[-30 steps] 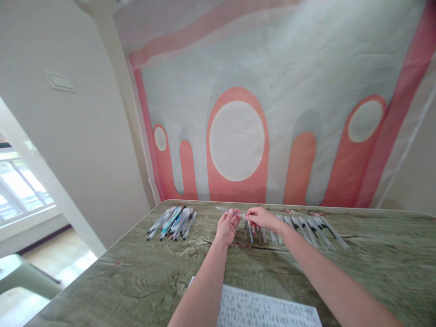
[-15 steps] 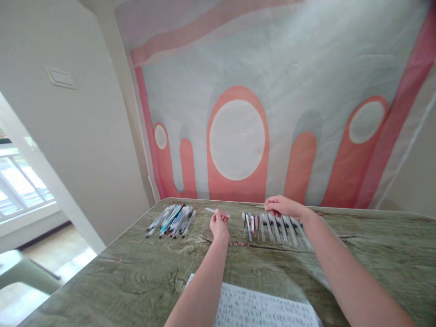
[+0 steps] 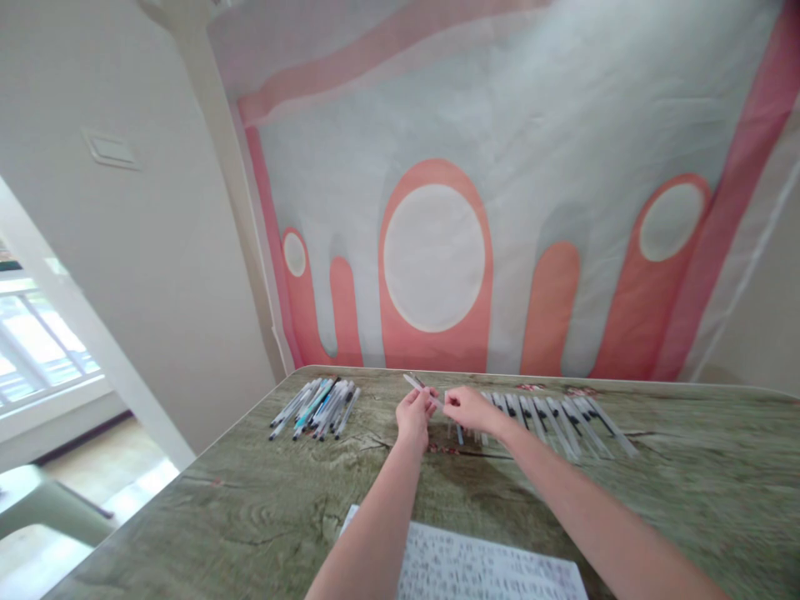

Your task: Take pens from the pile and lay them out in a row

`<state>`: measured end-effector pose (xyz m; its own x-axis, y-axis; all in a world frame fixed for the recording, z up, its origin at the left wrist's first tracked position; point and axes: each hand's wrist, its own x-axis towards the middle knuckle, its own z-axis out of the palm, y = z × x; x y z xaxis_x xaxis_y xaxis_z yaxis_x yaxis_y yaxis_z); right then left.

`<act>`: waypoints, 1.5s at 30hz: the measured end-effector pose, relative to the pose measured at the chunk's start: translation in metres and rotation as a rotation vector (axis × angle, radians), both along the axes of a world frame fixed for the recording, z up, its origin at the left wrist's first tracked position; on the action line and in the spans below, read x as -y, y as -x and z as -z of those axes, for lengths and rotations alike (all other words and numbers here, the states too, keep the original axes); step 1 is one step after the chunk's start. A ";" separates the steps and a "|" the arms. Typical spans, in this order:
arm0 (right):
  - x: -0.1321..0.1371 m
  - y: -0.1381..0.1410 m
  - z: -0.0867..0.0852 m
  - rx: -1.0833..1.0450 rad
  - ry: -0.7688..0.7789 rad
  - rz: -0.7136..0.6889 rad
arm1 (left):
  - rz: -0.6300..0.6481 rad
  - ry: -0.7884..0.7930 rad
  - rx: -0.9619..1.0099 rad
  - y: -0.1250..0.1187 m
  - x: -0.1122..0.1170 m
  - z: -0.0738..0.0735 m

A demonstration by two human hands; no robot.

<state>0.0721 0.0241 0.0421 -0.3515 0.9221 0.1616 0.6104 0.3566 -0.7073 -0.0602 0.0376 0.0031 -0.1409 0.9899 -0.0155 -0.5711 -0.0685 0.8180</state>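
A slim, whitish see-through pen [image 3: 436, 402] slants between my hands over the far middle of the table. My left hand [image 3: 413, 414] is closed around its middle, and the pale end sticks out beyond the fingers at upper left. At the pen's other end, the fingers of my right hand [image 3: 467, 407] are pinched together, touching it; any smaller piece inside that pinch is hidden. Right of that hand lies a row of clear pens [image 3: 556, 421] with dark parts, side by side. A few more pens under my right hand are partly covered.
A loose pile of pens [image 3: 318, 408], mostly clear with black ends and some blue, lies at the left. A written sheet of paper [image 3: 487, 567] lies at the near edge of the wood-patterned table [image 3: 250, 500]. A patterned wall covering [image 3: 437, 342] rises behind the table.
My right hand has come left and nearer from above the row, where a thin rod showed in its fingers, to meet the pen. My left hand has shifted slightly right.
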 end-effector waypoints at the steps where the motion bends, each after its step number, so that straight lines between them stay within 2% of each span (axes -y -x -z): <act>1: 0.001 -0.001 0.000 0.010 0.010 -0.023 | -0.014 0.005 0.001 0.001 -0.001 0.000; 4: 0.001 -0.009 -0.002 0.019 0.125 -0.176 | -0.095 0.018 -0.127 0.005 -0.005 0.001; 7: -0.006 -0.022 -0.004 -0.027 0.210 -0.261 | -0.179 -0.007 -0.476 0.010 -0.007 0.004; 10: -0.015 -0.031 -0.002 -0.024 0.138 -0.126 | -0.201 -0.084 -0.861 0.014 -0.008 0.010; 12: -0.020 -0.031 0.003 0.023 0.059 -0.025 | -0.202 -0.114 -1.051 0.014 -0.007 0.014; 16: -0.027 -0.027 0.013 0.073 -0.061 0.084 | -0.202 -0.146 -1.313 0.009 -0.002 0.015; 20: -0.027 -0.022 0.018 0.075 -0.152 0.140 | -0.156 -0.215 -1.518 0.004 0.009 0.007; 27: -0.019 -0.010 0.023 0.078 -0.276 0.155 | -0.111 -0.152 -1.670 -0.002 0.023 -0.007; 39: -0.012 -0.001 0.031 0.260 -0.336 0.206 | -0.218 -0.199 -1.602 -0.002 0.013 0.010; 45: -0.017 0.003 0.034 0.259 -0.241 0.221 | -0.237 -0.146 -1.598 -0.005 0.015 0.009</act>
